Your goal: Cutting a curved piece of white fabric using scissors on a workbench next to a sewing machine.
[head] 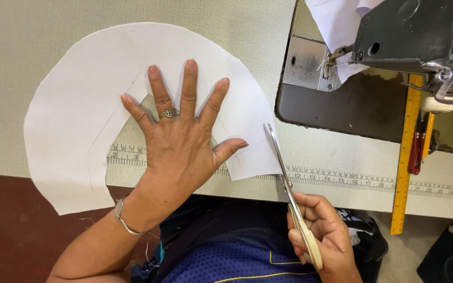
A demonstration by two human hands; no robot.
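Clearly the cut is live at the right-hand end of the arch-shaped white fabric piece [79,105], which lies flat on the counter [27,31] over its printed ruler strip [342,181]. The left hand [176,131] is spread open, fingers splayed, palm pressing the cloth down near its inner curve. The right hand [318,233] has its grip closed round the cream handles of the scissors [284,173]; the blades look nearly together at the fabric's lower right edge. To do this well, I judge the pressing hand should stay close to the blades so the cloth cannot creep, with the cut following the faint pencilled line. A sewing machine [410,31] and a yellow ruler [405,157] sit to the right.
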